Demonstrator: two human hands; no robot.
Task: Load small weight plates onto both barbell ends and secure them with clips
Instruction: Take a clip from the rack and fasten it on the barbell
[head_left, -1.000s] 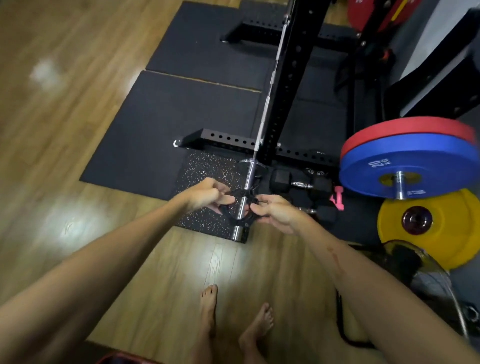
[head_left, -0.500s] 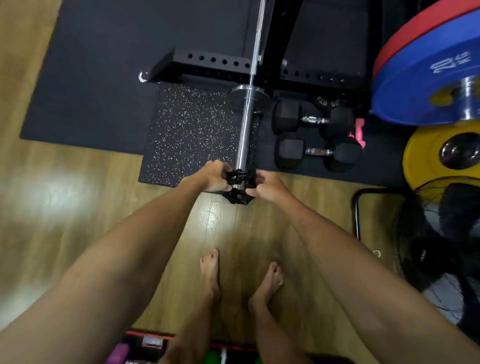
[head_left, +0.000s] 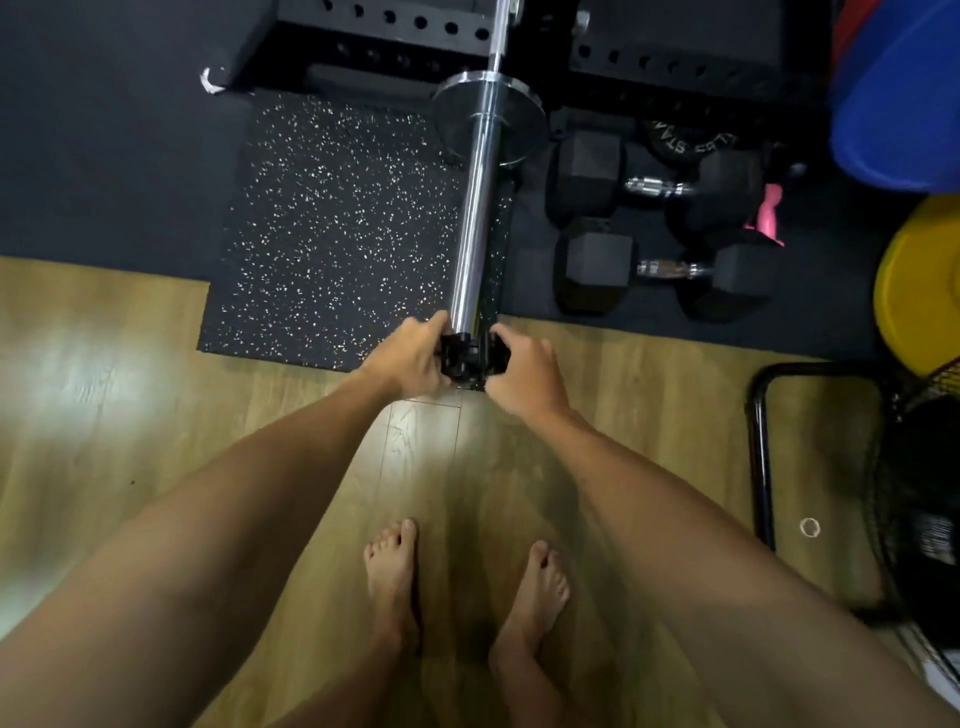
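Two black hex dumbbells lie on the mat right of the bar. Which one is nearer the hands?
The lower dumbbell, next to the wood floor's edge, is nearer the hands. The other dumbbell lies farther up the mat, toward the rack, with a pink object beside its right head.

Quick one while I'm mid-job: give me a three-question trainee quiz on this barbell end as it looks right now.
1. True or false: a weight plate sits on the barbell sleeve between the collar flange and the clip.
2. Which hands are on the clip? A) left only B) right only C) both
3. Fill in: the two black dumbbells lie on the person's ___ side of the sleeve.

Key: 1 false, the sleeve is bare. 2 C, left hand and right hand. 3 right.
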